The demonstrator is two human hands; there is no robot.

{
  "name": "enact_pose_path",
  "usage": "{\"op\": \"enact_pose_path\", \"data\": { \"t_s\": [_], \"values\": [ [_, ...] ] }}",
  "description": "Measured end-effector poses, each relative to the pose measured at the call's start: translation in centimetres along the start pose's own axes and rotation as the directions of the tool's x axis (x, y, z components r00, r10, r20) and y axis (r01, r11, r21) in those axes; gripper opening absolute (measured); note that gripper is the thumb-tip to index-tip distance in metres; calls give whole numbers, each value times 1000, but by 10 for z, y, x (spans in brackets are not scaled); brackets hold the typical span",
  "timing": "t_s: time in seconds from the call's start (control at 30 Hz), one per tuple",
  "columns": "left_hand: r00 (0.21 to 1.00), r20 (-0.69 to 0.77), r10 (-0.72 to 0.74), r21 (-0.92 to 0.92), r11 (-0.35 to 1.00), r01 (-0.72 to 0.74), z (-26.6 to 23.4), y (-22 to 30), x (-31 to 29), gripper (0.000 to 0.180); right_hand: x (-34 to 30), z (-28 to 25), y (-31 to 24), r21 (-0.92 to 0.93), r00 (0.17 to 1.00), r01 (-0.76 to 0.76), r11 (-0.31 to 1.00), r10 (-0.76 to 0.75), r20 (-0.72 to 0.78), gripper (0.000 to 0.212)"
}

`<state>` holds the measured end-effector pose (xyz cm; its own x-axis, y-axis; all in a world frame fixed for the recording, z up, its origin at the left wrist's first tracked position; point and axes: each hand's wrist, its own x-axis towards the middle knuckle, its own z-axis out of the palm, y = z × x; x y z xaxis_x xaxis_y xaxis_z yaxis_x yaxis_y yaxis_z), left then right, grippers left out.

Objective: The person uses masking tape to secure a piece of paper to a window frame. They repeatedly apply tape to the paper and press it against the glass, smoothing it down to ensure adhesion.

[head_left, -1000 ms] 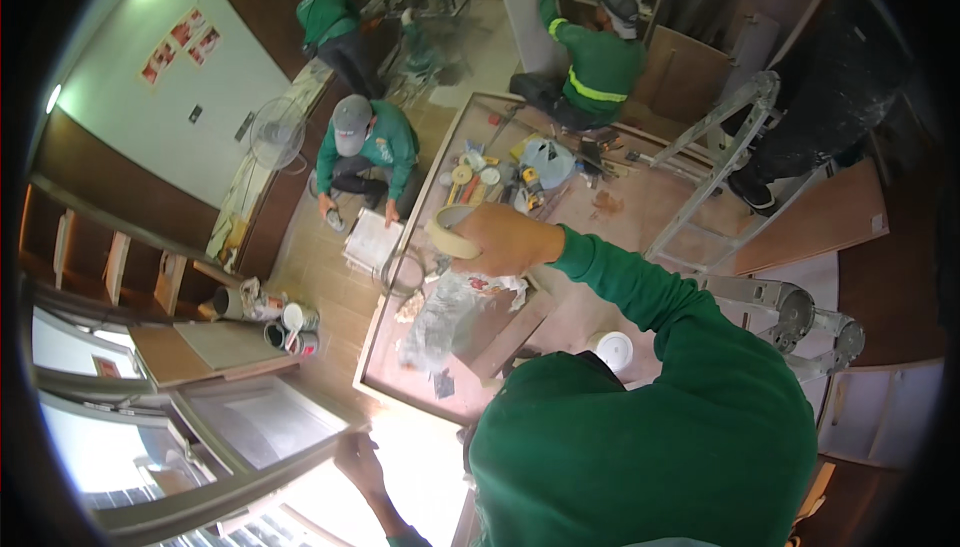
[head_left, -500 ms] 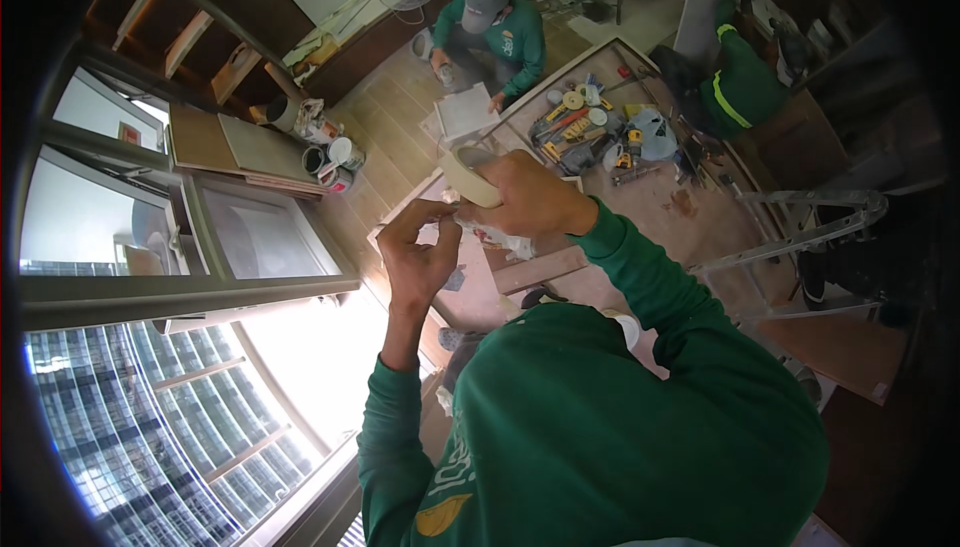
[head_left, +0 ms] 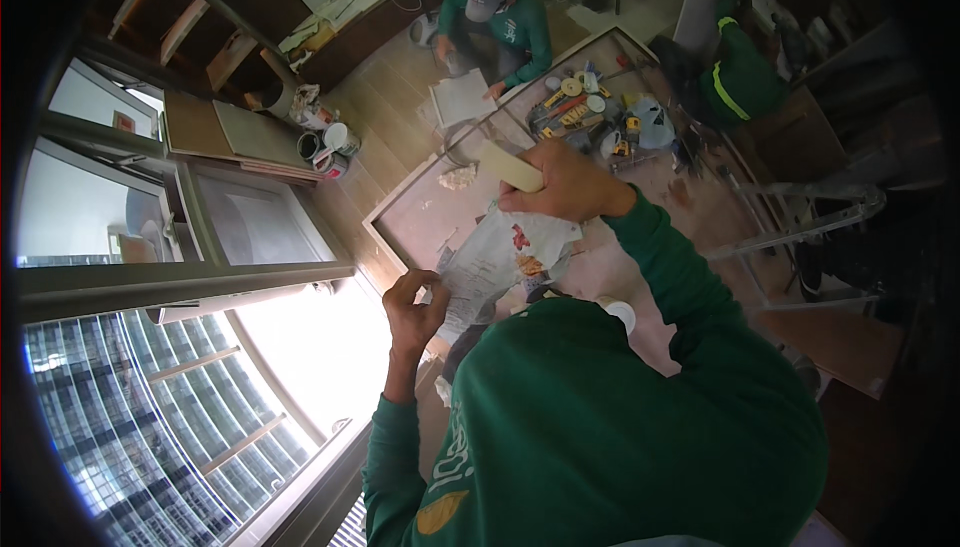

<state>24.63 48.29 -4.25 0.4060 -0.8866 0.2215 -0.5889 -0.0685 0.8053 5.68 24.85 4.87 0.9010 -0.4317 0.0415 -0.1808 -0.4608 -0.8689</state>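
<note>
A roll of cream masking tape is gripped in my right hand, fingers wrapped round it. My left hand, lower and nearer the window, is closed in a pinch; what lies between its fingertips is too small to make out. A thin, crumpled whitish sheet with red and orange marks spans the space between my hands. Its left edge comes up to my left fingers, and its top passes below my right hand. Whether either hand holds the sheet, I cannot tell.
A large rimmed board carries tools and a clear bag. One co-worker crouches beyond with a white panel; another is far right. A ladder stands right, paint buckets and open windows left.
My hands have moved apart: the left down and toward me, the right to the right with the tape roll. The whitish sheet between them now shows much more fully.
</note>
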Motion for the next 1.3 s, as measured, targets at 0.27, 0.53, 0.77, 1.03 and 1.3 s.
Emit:
{"op": "enact_pose_path", "data": {
  "t_s": [0.27, 0.53, 0.77, 1.03, 1.3],
  "values": [
    [995, 52, -85, 56, 995, 82, -2, -40, -40, 9, -12, -53, 0, 59, 988, -116, 991, 121, -92, 14],
    [950, -85, -300, 42, 952, 304, -38, -92, -67, 6, -44, -75, 22, -98, 973, -37, 995, 13, -229, 18],
    [989, 52, 137, -132, 983, -129, 40, 45, 44, 29, -65, -11, 31, -172, 963, -91, 981, 43, -266, 27],
    [925, 240, 295, -340, 918, -204, 111, 101, 71, 31, -105, -13, 22, 21, 936, -128, 992, 128, -329, 25],
    [908, 383, 172, -449, 894, 20, 120, 92, 68, 18, -115, 1, 44, 114, 933, -121, 986, 152, -326, 30]
  ]
}}
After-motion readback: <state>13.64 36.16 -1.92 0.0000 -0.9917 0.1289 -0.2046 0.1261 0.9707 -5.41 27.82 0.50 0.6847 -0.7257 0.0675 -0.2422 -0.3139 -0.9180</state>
